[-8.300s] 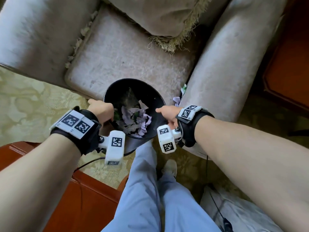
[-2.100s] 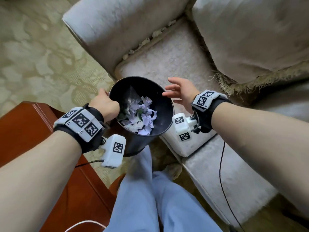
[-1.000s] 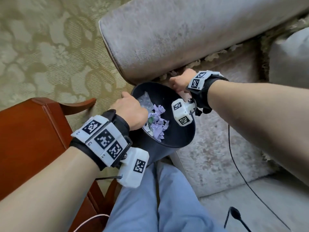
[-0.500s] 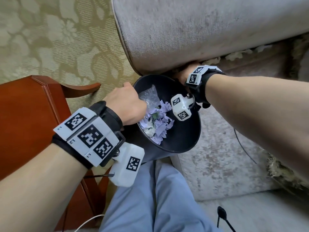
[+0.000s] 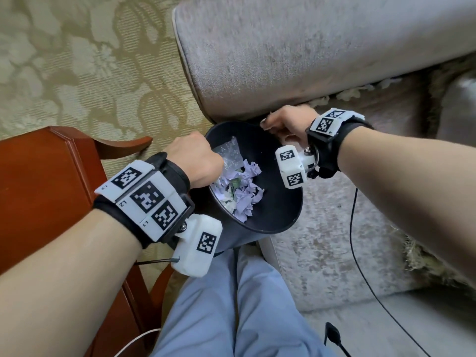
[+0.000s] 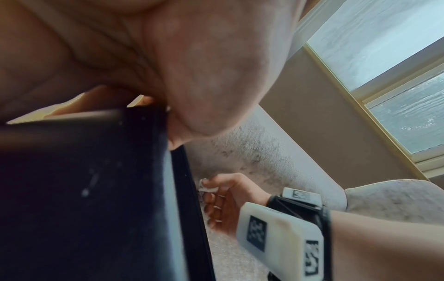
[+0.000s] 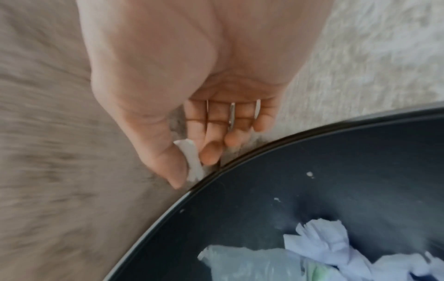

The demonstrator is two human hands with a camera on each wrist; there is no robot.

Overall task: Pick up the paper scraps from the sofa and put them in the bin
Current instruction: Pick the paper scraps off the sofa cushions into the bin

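Observation:
My left hand [image 5: 195, 161] grips the near-left rim of the round black bin [image 5: 278, 215], which is tilted against the sofa's front. Purple and white paper scraps [image 5: 242, 191] and a clear plastic piece lie inside the bin. At the bin's far rim, beside the sofa arm, my right hand [image 5: 286, 122] pinches a small white paper scrap [image 7: 191, 161] between thumb and forefinger. The left wrist view shows that scrap [image 6: 207, 187] held just outside the bin's rim [image 6: 190, 190]. More pale scraps [image 5: 360, 90] line the crease between the sofa arm [image 5: 296, 52] and seat cushion [image 5: 347, 228].
A red-brown wooden chair [image 5: 46, 191] stands at the left on the patterned green-gold carpet [image 5: 85, 65]. My legs in light blue trousers [image 5: 231, 305] are below the bin. A black cable [image 5: 360, 266] runs over the seat cushion. A fringed cushion edge [image 5: 422, 261] shows at right.
My right hand has come back from the crease under the sofa arm to the bin's far rim, now pinching a white scrap. The left hand keeps its grip on the bin.

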